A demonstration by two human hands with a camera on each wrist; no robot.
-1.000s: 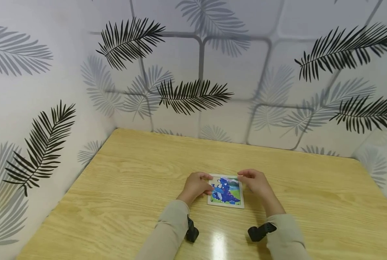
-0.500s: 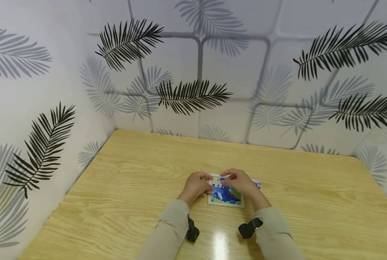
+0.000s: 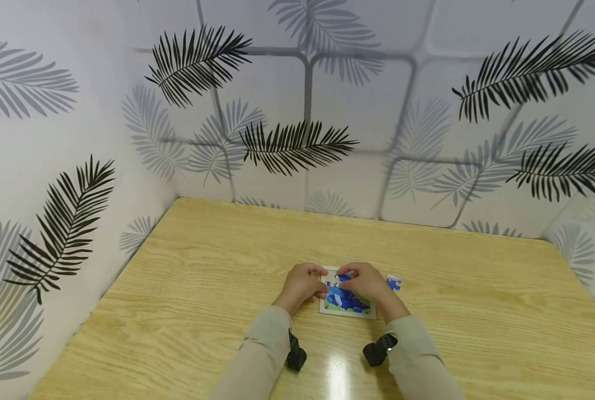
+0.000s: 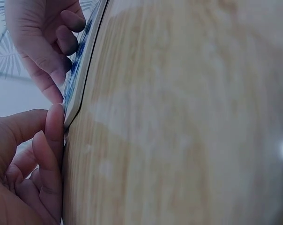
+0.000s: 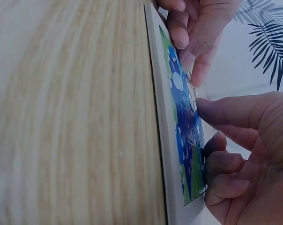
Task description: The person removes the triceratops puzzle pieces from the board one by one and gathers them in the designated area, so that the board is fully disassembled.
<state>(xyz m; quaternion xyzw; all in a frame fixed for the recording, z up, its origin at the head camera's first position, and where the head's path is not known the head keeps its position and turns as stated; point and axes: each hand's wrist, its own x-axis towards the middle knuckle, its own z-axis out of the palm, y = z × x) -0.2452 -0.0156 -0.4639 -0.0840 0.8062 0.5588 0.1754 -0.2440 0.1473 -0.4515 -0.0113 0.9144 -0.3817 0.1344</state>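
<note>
A small jigsaw puzzle [image 3: 347, 305] in a pale square frame, with a blue dinosaur picture, lies flat on the wooden table. My left hand [image 3: 301, 284] holds its left edge, thumb and fingertips at the border. Over the upper middle, my right hand [image 3: 369, 284] bends thumb and forefinger onto a blue puzzle piece [image 3: 345, 276]. The right wrist view shows the right thumb at the picture's surface, with the other fingers curled close to it. The right hand covers the puzzle's upper right part. Just right of that hand lies a loose blue puzzle piece [image 3: 393, 283].
The yellow wood-grain table [image 3: 217, 278] reaches back to a wall [image 3: 357, 111] printed with dark and grey leaves. A second wall stands along the table's left side. Each wrist carries a black camera [image 3: 295, 355].
My right hand has moved left from the puzzle's upper right corner to its upper middle, exposing the loose piece to the right. The left hand has stayed in place.
</note>
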